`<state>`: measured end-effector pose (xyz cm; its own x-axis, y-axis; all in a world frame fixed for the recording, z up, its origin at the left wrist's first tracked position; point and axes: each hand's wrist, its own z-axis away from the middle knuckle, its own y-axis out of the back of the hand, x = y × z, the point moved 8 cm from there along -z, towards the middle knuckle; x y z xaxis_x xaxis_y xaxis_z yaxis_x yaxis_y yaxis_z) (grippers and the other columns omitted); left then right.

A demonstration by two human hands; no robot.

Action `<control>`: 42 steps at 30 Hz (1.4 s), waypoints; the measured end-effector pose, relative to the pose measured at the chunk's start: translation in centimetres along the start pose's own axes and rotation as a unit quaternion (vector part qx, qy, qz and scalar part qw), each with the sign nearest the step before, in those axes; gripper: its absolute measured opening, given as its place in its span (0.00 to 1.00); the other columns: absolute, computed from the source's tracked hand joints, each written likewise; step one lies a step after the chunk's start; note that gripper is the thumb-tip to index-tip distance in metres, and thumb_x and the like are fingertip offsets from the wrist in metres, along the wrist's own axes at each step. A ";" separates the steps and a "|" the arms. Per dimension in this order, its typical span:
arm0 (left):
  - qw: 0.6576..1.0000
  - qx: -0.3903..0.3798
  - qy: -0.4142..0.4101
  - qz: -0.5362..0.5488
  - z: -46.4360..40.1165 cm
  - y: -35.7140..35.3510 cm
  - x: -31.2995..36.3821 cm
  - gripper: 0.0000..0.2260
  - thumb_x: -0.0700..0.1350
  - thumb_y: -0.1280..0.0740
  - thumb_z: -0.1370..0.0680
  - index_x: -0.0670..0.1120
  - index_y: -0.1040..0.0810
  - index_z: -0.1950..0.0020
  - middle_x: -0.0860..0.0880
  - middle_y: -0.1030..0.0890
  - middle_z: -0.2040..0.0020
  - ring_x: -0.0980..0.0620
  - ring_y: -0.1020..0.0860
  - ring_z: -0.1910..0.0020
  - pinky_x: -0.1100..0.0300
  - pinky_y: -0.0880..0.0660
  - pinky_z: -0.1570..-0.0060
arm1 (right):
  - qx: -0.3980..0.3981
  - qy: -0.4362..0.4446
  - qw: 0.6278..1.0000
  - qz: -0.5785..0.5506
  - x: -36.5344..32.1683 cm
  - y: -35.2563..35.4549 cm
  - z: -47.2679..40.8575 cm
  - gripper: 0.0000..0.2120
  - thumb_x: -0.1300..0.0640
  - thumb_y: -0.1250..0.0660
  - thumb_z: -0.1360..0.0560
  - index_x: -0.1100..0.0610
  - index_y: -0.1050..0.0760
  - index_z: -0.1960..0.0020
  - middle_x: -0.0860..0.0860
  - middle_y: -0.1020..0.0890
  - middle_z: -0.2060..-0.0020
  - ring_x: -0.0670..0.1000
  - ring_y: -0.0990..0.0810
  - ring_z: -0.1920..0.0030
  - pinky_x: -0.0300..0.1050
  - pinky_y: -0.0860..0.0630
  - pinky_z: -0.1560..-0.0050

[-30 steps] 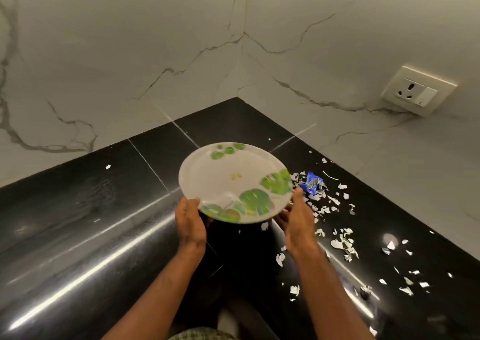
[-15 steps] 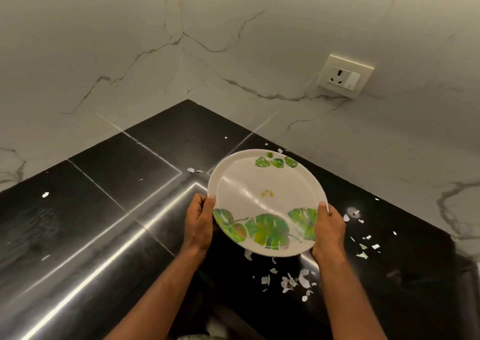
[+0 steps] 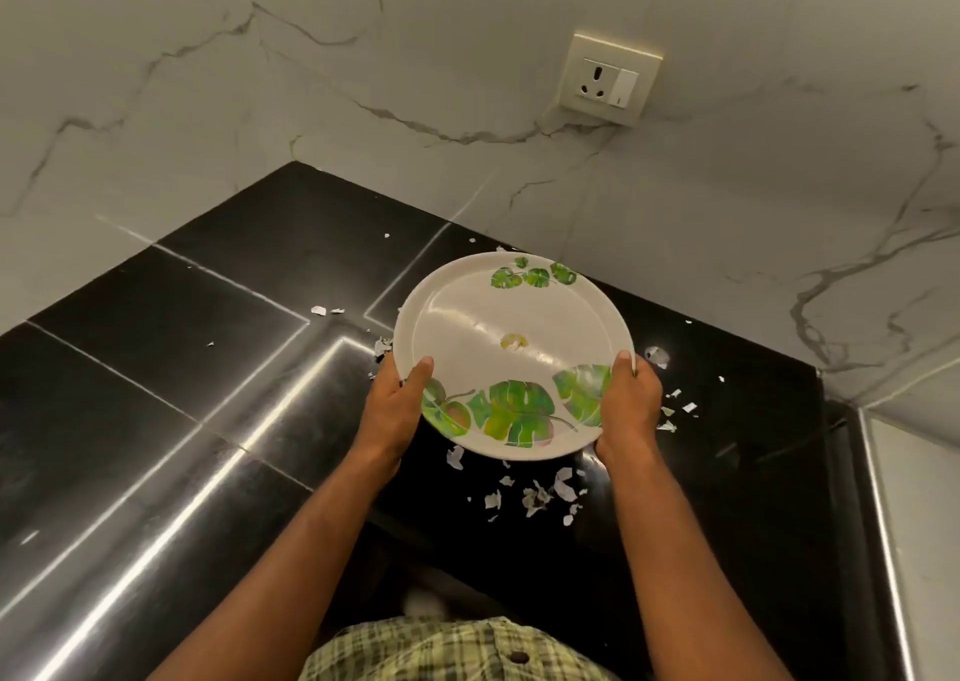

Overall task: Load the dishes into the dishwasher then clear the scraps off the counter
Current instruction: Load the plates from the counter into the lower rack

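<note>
head: both hands grip round glossy leaf-print plate (image 3: 511,337) over black counter (image 3: 182,368).

Home kitchen — black counter (image 3: 218,368), marble wall (image 3: 727,212), socket (image 3: 608,77)

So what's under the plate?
The plate, held by the left hand and right hand, hides the black counter beneath. White scraps show around its edge; any directly below are covered.
</note>
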<state>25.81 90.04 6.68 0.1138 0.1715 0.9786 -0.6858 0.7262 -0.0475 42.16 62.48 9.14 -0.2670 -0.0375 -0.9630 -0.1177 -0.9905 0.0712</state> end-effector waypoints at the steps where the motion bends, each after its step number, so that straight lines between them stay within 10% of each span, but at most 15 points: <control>1: 1.000 -0.005 0.002 -0.015 0.1 -0.2 -0.2 0.13 0.50 0.33 0.17 0.52 0.22 0.32 0.51 0.14 0.43 0.50 0.16 0.43 0.49 0.19 0.43 | -0.001 -0.002 1.000 -0.004 0.3 0.2 0.0 0.12 0.49 0.41 0.15 0.47 0.20 0.48 0.55 0.14 0.50 0.59 0.14 0.49 0.64 0.15 0.47; 8: 0.985 -0.009 -0.026 -0.168 1.3 -3.2 -1.1 0.08 0.46 0.39 0.14 0.47 0.22 0.38 0.50 0.17 0.50 0.54 0.19 0.53 0.67 0.27 0.59 | 0.066 0.000 0.996 0.054 3.2 5.3 0.3 0.14 0.48 0.44 0.14 0.46 0.21 0.51 0.53 0.15 0.52 0.57 0.15 0.49 0.63 0.16 0.45; 17: 0.963 -0.104 -0.017 -0.249 2.2 -6.8 -5.0 0.15 0.51 0.40 0.14 0.44 0.24 0.31 0.46 0.16 0.44 0.46 0.17 0.45 0.48 0.18 0.44 | 0.133 -0.031 0.984 0.116 8.3 10.8 1.5 0.16 0.46 0.45 0.14 0.51 0.21 0.42 0.52 0.17 0.49 0.54 0.17 0.49 0.62 0.18 0.44; 25: 0.954 -0.073 -0.040 -0.287 2.9 -6.5 -5.2 0.12 0.48 0.39 0.13 0.42 0.24 0.36 0.48 0.18 0.50 0.58 0.20 0.56 0.70 0.27 0.62 | 0.118 0.003 0.982 0.148 9.0 11.0 1.2 0.15 0.46 0.46 0.13 0.51 0.23 0.41 0.51 0.18 0.50 0.51 0.16 0.51 0.54 0.15 0.51; 42: 0.955 -0.065 -0.052 -0.285 3.0 -6.3 -5.5 0.13 0.49 0.39 0.13 0.44 0.25 0.33 0.48 0.17 0.47 0.55 0.18 0.53 0.67 0.24 0.59 | 0.111 0.032 0.981 0.158 8.5 10.7 1.6 0.13 0.49 0.46 0.12 0.52 0.24 0.44 0.47 0.17 0.55 0.47 0.16 0.54 0.42 0.19 0.60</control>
<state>27.37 82.51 2.25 0.3655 -0.3373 0.8675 -0.4388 0.7595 0.4802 37.07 51.77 2.10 -0.2635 -0.3524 -0.8980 -0.2458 -0.8756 0.4158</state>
